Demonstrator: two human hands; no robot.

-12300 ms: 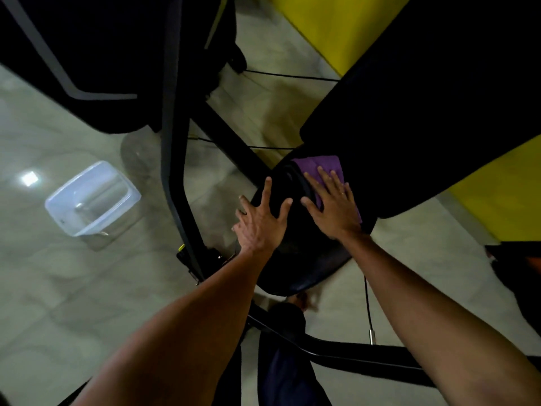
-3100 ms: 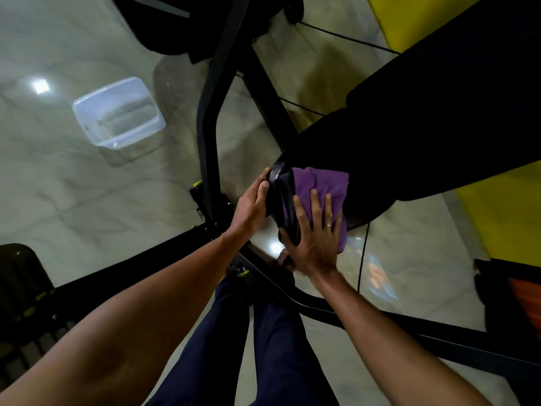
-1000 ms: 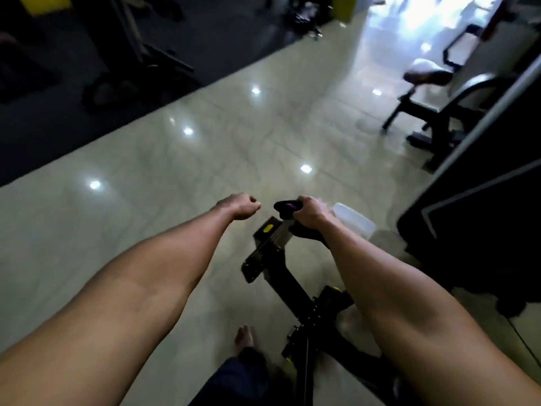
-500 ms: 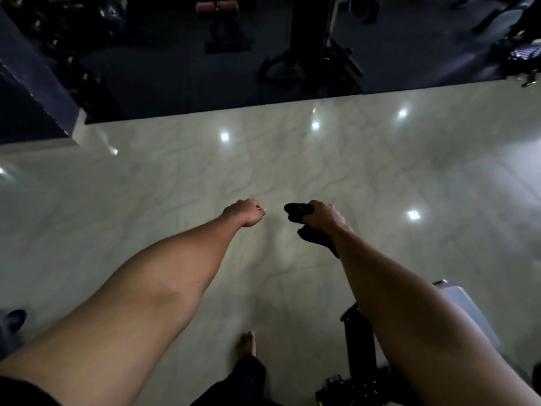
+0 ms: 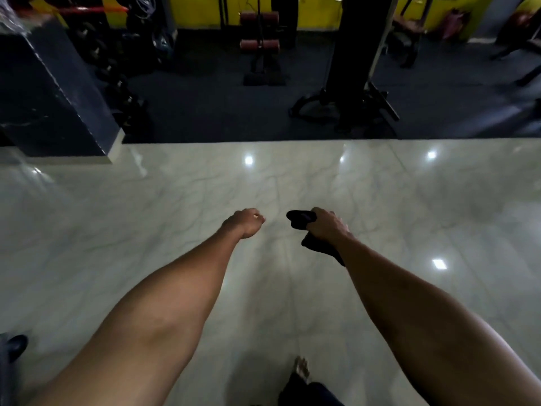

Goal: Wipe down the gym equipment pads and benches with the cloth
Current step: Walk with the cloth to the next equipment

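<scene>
My right hand (image 5: 326, 225) grips the cloth (image 5: 301, 219), which looks dark here; one end sticks out left of the fist and the rest hangs below the wrist. My left hand (image 5: 246, 222) is curled into a fist with nothing in it, a short gap left of the cloth. Both arms reach out over the pale marble floor (image 5: 146, 230). A bench with red roller pads (image 5: 259, 43) stands far ahead on the dark mat. No pad is within reach of either hand.
A dark pillar block (image 5: 55, 92) stands at the left with dumbbells (image 5: 117, 83) behind it. A black machine column and base (image 5: 351, 83) rises ahead right. The yellow wall (image 5: 199, 10) runs along the back. My bare foot (image 5: 301, 370) shows at the bottom.
My view has swung away from the machine and plastic tub and now faces the open floor and far equipment. Both hands keep their pose, the right still holding the cloth.
</scene>
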